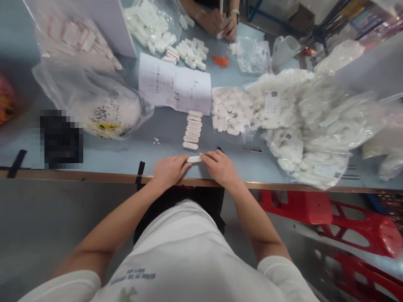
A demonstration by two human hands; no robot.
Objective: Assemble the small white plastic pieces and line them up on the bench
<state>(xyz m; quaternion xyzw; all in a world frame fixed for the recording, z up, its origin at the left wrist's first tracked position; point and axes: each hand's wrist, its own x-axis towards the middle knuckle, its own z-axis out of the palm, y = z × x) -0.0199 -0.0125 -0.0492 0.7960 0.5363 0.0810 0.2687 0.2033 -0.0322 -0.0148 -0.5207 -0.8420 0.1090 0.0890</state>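
Close to the table's front edge, a small white plastic piece (194,159) is held level between my two hands. My left hand (171,170) pinches its left end, and my right hand (218,166) grips its right end. Just beyond it, several similar white pieces (192,129) lie in a column on the table. A printed paper sheet (175,84) is spread behind that column. Tiny white bits (156,141) rest to the left, and a thin metallic tool (253,149) lies to the right.
Clear bags of white parts (315,117) cover the right side. A loose pile of white pieces (231,109) sits nearer. Orange parts (220,61) lie farther back, near another person's hands (223,27). A plastic bag (110,111) stands left. Red stools (317,207) are below the table.
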